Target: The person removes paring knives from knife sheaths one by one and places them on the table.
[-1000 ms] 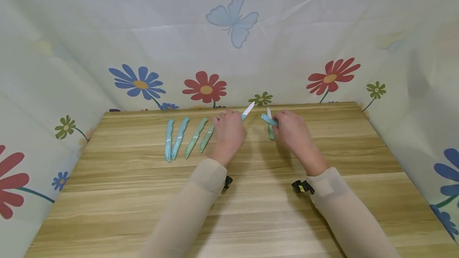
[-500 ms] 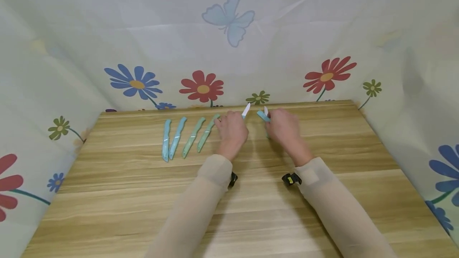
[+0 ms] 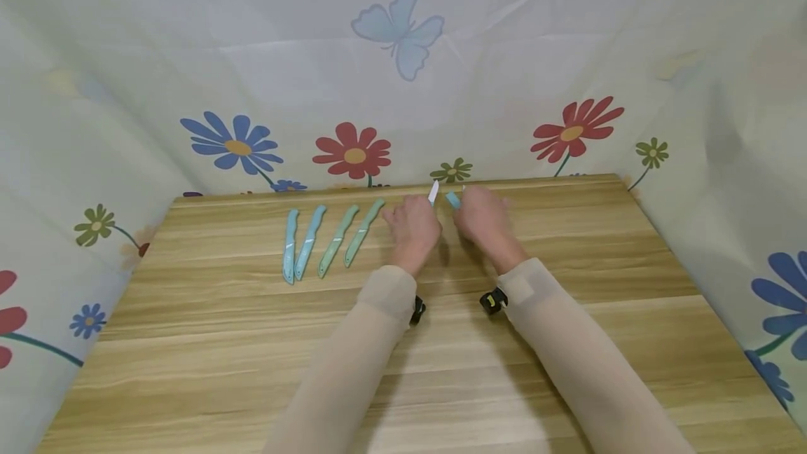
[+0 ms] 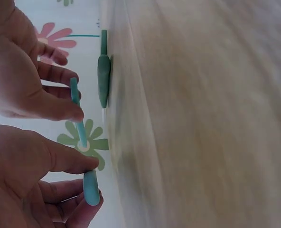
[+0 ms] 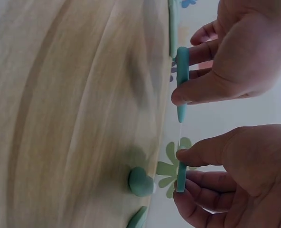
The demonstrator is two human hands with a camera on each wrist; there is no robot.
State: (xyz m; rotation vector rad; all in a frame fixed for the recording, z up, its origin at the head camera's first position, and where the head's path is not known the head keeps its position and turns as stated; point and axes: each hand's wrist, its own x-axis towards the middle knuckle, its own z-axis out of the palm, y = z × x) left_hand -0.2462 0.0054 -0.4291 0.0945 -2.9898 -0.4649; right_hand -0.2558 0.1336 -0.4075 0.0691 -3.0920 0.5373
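Note:
My left hand pinches the blue handle of a paring knife, its white blade pointing up and away. My right hand pinches a blue blade sheath between thumb and fingers, a short way right of the blade. In the right wrist view the thin blade runs from the handle to the sheath's near end. Under my right hand a green-handled knife lies on the table, mostly hidden from the head view. Left of my hands lie two blue sheathed knives and two green ones.
The wooden table has its back edge just beyond my hands, against a flowered curtain. Another green piece lies beside the loose green knife in the right wrist view.
My right hand has moved left with the sheath, closer to the blade, and now covers the loose green knife. My left hand has shifted slightly right, uncovering the end green knife.

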